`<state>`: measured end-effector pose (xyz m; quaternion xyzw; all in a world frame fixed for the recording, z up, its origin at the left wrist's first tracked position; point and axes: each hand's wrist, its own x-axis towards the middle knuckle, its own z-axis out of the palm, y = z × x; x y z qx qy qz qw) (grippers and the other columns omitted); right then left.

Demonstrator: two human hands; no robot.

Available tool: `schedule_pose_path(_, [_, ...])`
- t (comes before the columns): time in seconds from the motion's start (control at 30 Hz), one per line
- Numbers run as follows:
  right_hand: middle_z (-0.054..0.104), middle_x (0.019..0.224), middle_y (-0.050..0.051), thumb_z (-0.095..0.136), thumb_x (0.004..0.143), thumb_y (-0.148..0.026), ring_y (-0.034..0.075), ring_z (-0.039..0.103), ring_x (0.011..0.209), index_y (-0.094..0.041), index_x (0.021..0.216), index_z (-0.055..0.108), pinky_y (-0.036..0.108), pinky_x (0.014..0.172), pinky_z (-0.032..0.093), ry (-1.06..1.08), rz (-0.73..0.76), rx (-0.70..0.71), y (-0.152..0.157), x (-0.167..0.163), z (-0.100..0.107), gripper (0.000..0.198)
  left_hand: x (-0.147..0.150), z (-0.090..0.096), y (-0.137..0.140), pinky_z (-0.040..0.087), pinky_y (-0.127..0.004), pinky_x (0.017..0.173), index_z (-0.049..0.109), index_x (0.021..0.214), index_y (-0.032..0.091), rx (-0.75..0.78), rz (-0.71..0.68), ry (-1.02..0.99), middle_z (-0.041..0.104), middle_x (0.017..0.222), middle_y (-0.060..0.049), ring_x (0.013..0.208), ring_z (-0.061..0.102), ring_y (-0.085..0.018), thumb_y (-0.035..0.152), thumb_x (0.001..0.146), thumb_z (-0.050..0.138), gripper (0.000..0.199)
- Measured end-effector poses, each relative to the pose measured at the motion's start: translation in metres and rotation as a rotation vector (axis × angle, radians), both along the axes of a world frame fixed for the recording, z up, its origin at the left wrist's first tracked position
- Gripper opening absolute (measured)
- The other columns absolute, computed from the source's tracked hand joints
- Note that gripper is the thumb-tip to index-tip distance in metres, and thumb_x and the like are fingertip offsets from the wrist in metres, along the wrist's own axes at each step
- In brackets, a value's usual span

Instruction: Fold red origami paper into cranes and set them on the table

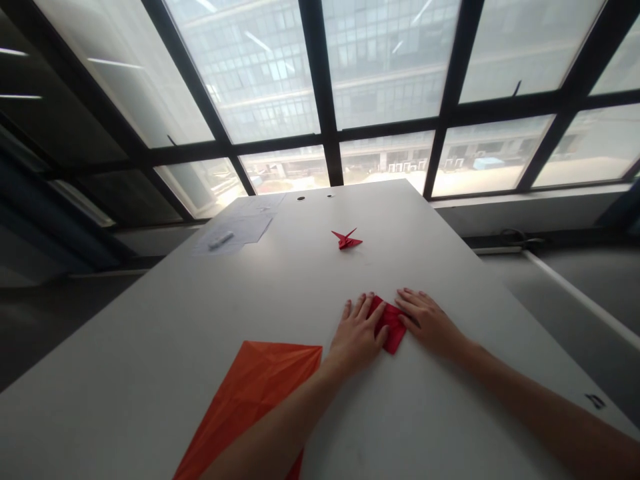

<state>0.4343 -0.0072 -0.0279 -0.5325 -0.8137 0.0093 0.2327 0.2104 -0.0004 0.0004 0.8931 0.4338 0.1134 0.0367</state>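
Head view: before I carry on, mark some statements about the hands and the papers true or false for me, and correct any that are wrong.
1. The left hand and the right hand both touch the red folded paper. True.
2. The left forearm hides part of the orange sheet. True.
3. The orange sheet lies to the right of the red folded paper. False: it lies to the left of it.
4. The red folded figure lies on the table beyond both hands. True.
5. The right hand is gripping the red folded figure. False: it is at the right edge of the red folded paper, apart from the figure.
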Motion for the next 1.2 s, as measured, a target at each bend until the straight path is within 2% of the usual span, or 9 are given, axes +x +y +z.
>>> schedule_pose_path(0.4, [0.057,0.140,0.011,0.053,0.092,-0.025,0.029,0.051,0.130,-0.022,0.128,0.063,0.053,0.110,0.038,0.057,-0.023,0.019,0.005,-0.003,-0.001,0.037,0.001,0.000,0.003,0.020,-0.054,0.120,0.030,0.151,0.031,-0.028,0.018,-0.027,0.026,0.160,-0.005,0.147,0.023,-0.026,0.049,0.099,0.036,0.055])
schedule_pose_path(0.53, [0.058,0.138,0.012,0.055,0.090,-0.024,0.030,0.052,0.129,-0.024,0.123,0.065,0.053,0.109,0.039,0.081,-0.013,0.035,0.006,-0.003,-0.001,0.034,0.000,0.001,0.007,0.024,-0.053,0.119,0.037,0.147,0.032,-0.066,0.027,-0.141,0.037,0.155,-0.003,0.144,0.031,-0.024,0.036,0.101,0.035,0.046])
schedule_pose_path(0.6, [0.059,0.137,0.011,0.056,0.090,-0.024,0.030,0.052,0.128,-0.025,0.121,0.066,0.053,0.108,0.040,0.091,-0.006,0.048,0.007,-0.003,-0.002,0.033,0.000,0.001,0.010,0.026,-0.049,0.118,0.041,0.144,0.031,-0.083,0.045,-0.217,0.045,0.149,-0.004,0.138,0.039,-0.023,0.029,0.099,0.041,0.045])
schedule_pose_path(0.73, [0.062,0.134,0.010,0.056,0.090,-0.024,0.030,0.052,0.128,-0.025,0.120,0.067,0.054,0.108,0.039,0.102,0.006,0.052,0.009,-0.002,-0.005,0.032,-0.001,0.001,0.016,0.033,-0.043,0.114,0.044,0.143,0.027,-0.083,0.066,-0.329,0.058,0.132,-0.007,0.123,0.052,-0.024,0.023,0.088,0.057,0.057])
schedule_pose_path(0.87, [0.064,0.129,0.010,0.055,0.089,-0.020,0.029,0.054,0.125,-0.025,0.119,0.068,0.052,0.108,0.040,0.141,0.045,0.051,0.011,-0.003,-0.001,0.034,0.000,0.003,0.020,0.041,-0.039,0.106,0.040,0.146,0.024,-0.075,0.046,-0.378,0.060,0.126,-0.007,0.115,0.055,-0.023,0.023,0.083,0.062,0.067])
schedule_pose_path(1.0, [0.068,0.117,0.007,0.053,0.088,-0.017,0.024,0.060,0.110,-0.025,0.112,0.071,0.043,0.100,0.046,0.180,0.101,0.035,0.010,-0.007,0.010,0.031,0.000,0.010,0.020,0.044,-0.036,0.102,0.061,0.126,0.027,-0.015,0.012,-0.316,0.063,0.117,-0.004,0.109,0.058,-0.021,0.024,0.084,0.063,0.042])
schedule_pose_path(1.2, [0.070,0.107,0.006,0.051,0.091,-0.015,0.022,0.059,0.101,-0.026,0.111,0.072,0.038,0.092,0.048,0.111,0.115,0.098,0.002,-0.011,0.018,0.031,0.000,0.018,0.014,0.033,-0.041,0.113,0.069,0.109,0.025,0.134,-0.026,-0.152,0.064,0.122,-0.004,0.114,0.057,-0.021,0.025,0.092,0.056,0.021])
